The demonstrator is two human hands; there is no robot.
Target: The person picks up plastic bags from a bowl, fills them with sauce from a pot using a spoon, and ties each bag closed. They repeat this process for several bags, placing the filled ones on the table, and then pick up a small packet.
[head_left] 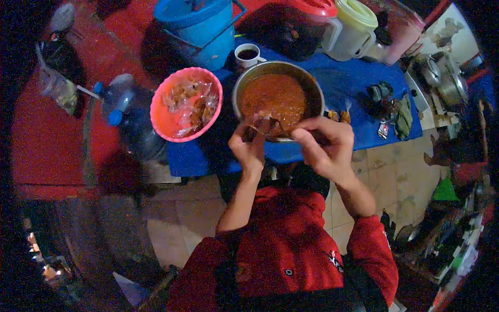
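A metal pot [318,96] of orange-red sauce stands at the front of the blue table. Over its near rim, my left hand [249,147] is closed on what looks like a small clear plastic bag [267,125], blurred and partly hidden by the fingers. My right hand [328,144] pinches the right side of the same bag between thumb and fingers. Left of the pot, a pink basin [154,112] with a scalloped rim holds several small clear bags [200,112] with brownish-orange contents.
Behind the pot are a white cup [259,61] of dark liquid and a blue bucket [208,44]. Pitchers [353,26] line the back right. Dark crumpled items [382,93] and a small packet [383,129] lie on the table's right. A large bottle [120,99] is at left.
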